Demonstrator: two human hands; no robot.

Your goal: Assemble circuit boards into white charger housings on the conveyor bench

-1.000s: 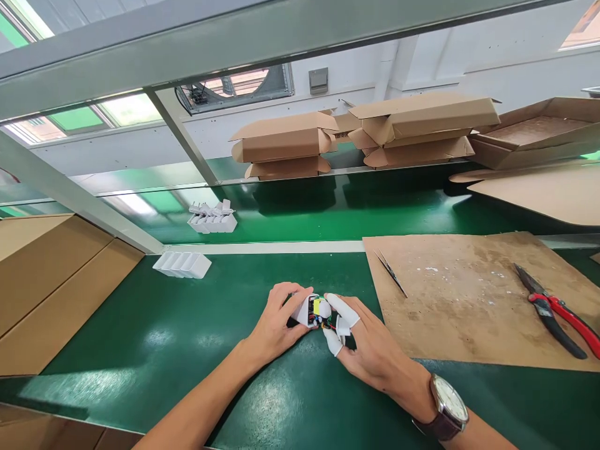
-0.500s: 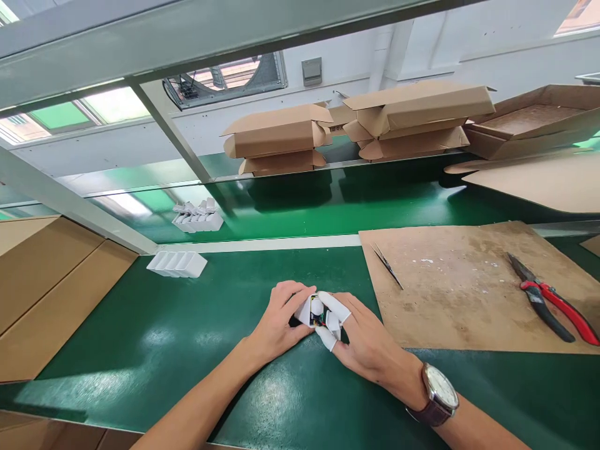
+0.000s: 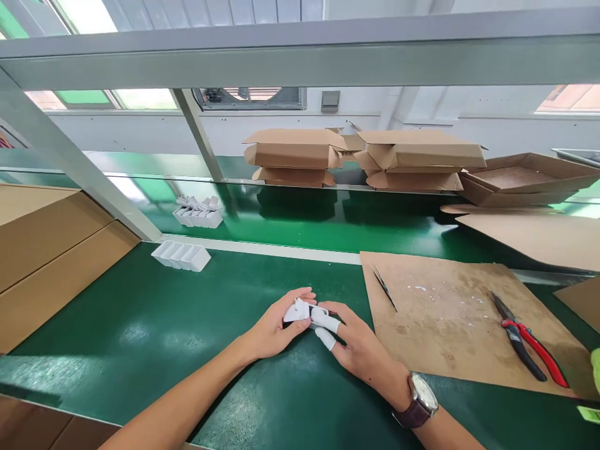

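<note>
White casing (image 3: 299,310): between both hands, low over the green worktop (image 3: 244,381); I can't tell from my camera whether it rests on it. A dark gap shows along its middle, and I can't make out what sits inside.
Left hand (image 3: 272,329): pinching the left end, thumb on the near side, fingers curled round the far side. I'd use this hand as the anchor, firm enough to stop a twist, light enough not to flex a thin wall.
Right hand (image 3: 363,344): fingers bent, a covered fingertip (image 3: 327,320) against the right end. The thumb is close below, but I can't tell whether it closes a pinch.
Handling: I'd line both ends up straight before adding force, press evenly and ease off if one edge resists. The finger covers may dull touch, so I'd watch the gap and hold skin and cover clear of it.
Tweezers (image 3: 384,289): between 2 and 3 o'clock, on the brown board (image 3: 435,337), handy for anything too small for fingers.
Pliers (image 3: 529,340): at 3 o'clock, farther out, red-and-black handles towards me.
Near tray (image 3: 182,256): at 10 o'clock, white and divided.
Far tray (image 3: 197,217): between 10 and 11, holding small white pieces.
Folded cartons (image 3: 295,156): at 12, beyond the worktop.
</note>
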